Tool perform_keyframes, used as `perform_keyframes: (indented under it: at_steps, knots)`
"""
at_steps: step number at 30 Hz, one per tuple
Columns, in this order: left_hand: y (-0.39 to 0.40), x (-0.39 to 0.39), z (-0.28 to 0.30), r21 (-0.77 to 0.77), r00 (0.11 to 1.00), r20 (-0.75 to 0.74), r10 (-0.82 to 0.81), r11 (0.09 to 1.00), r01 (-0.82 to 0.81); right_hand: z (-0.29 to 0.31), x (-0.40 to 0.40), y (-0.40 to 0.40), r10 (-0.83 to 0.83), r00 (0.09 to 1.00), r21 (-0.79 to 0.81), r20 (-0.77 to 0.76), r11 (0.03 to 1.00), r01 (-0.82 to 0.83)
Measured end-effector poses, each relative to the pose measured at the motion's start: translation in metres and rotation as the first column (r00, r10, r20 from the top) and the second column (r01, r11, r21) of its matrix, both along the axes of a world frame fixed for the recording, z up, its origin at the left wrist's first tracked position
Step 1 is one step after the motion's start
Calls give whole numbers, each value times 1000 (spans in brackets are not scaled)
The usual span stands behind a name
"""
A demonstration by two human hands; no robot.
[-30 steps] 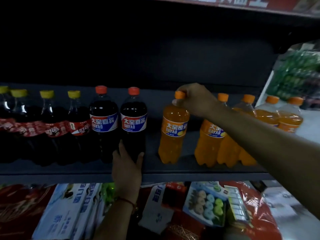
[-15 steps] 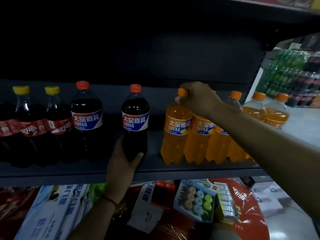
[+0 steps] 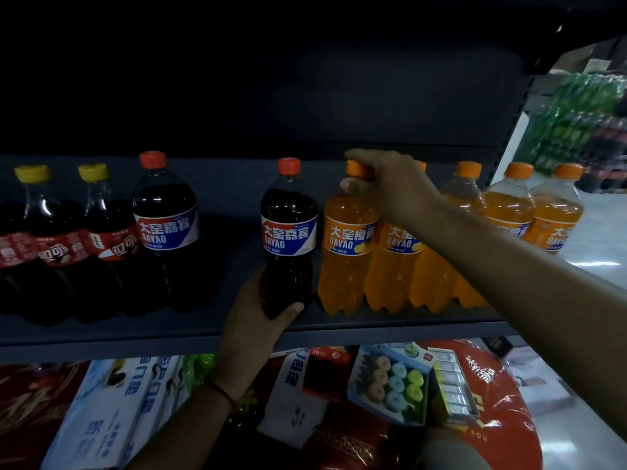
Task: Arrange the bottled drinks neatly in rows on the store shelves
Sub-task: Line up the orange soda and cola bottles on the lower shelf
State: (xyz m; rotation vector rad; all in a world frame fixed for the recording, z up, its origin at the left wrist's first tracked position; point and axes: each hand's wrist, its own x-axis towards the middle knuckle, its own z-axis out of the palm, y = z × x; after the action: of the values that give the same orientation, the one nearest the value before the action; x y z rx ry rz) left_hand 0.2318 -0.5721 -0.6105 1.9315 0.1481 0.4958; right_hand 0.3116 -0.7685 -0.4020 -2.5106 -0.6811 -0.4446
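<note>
A: What are the hands doing on the shelf (image 3: 339,329)?

B: The left hand (image 3: 252,320) is gripping the base of a dark cola bottle (image 3: 288,239) with a red cap and a blue-and-red label, thumb wrapping round its front. The bottle is standing upright on the shelf, just beside the orange drinks.

A: And the right hand (image 3: 390,184)?

B: It is reaching across from the right and pinching the neck and cap of the leftmost orange bottle (image 3: 346,256), fingers curling over the top. That bottle is standing upright too, touching the next of the orange soda bottles (image 3: 393,266), which are running in a row toward the right end of the shelf.

A: What is sitting further left?

B: A second dark bottle with the same label (image 3: 166,228) is standing well apart from the held one, with a gap between them. Left of it, yellow-capped cola bottles (image 3: 98,242) with red labels are crowding together.

A: Anything below?

B: Boxed goods (image 3: 390,388) and a red bag (image 3: 492,385) are lying under the shelf.
</note>
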Motion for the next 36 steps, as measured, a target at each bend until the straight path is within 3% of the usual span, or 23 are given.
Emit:
perform_keyframes:
  at_steps: [13,17,20,23,26,29,36]
  knots:
    - [-12,4,-6,67,999,-12,53,996,-52,-8,-4,3,-9,1000,4,-16,1000,9]
    - [-13,-9,5,215,1000,-25,12,977,-6,-8,-12,8,-53,998,-40,-31,998,52]
    - [10,-33,14,336,998,-14,54,941,-47,-9,-32,24,-68,984,-127,166,988,89]
    - [66,-63,29,355,966,150,209,901,-250,-12,-55,65,132,949,-162,285,983,-88]
    - [133,-82,41,364,884,245,398,807,-465,-9,-63,118,313,945,-90,97,948,-305]
    - [175,-87,38,349,877,145,457,806,-478,5,-58,173,346,930,50,-122,938,-342]
    - [165,-63,2,283,865,112,489,819,-499,-8,-34,240,302,934,203,-192,943,-263]
